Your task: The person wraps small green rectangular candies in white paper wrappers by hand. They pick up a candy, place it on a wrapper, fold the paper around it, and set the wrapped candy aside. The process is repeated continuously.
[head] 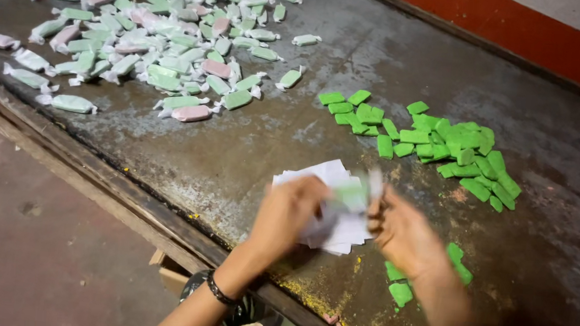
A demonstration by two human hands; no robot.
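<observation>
My left hand [284, 214] and my right hand [405, 233] are together over the stack of white papers [331, 208] at the near part of the dark table [292, 135]. Between them is one green piece in a white wrapper [360, 193]; it is blurred, but the fingers of both hands are closed on its ends. Right of the papers lies a heap of bare green pieces [443, 147], and a few green pieces [401, 289] are just beside my right wrist. Far left lies a big pile of wrapped pieces [155, 35], pale green and pink with twisted white ends.
</observation>
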